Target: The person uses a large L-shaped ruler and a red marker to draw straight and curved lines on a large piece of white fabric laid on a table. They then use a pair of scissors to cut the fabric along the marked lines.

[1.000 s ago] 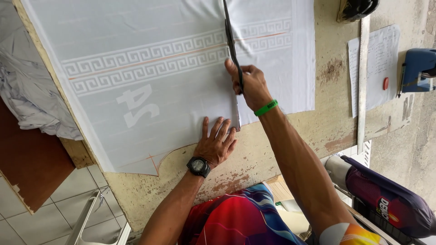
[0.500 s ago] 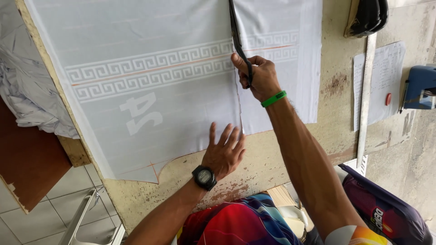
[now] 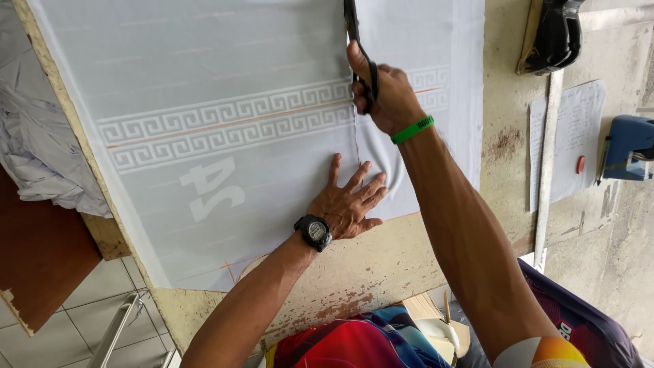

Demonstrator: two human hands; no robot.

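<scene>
The left hand [image 3: 349,201] lies flat, fingers spread, pinning the cloth [image 3: 225,129] taut so the right hand [image 3: 381,95], fingers looped through the scissors [image 3: 357,41], cuts straight

Single head view, looking steeply down at worktable [image 3: 436,266], close, within arm's reach; image appears rotated.

soft, even daylight fills the scene, bright without harsh glare. the white cloth [image 3: 225,88] reads pale and slightly washed out, its woven pattern still crisp. faint shadows sit under the left hand [image 3: 347,201] and along the right forearm [image 3: 456,225]. focus is sharp at centre; the frame's edges bend a little, and the bottom corners look softer.
</scene>
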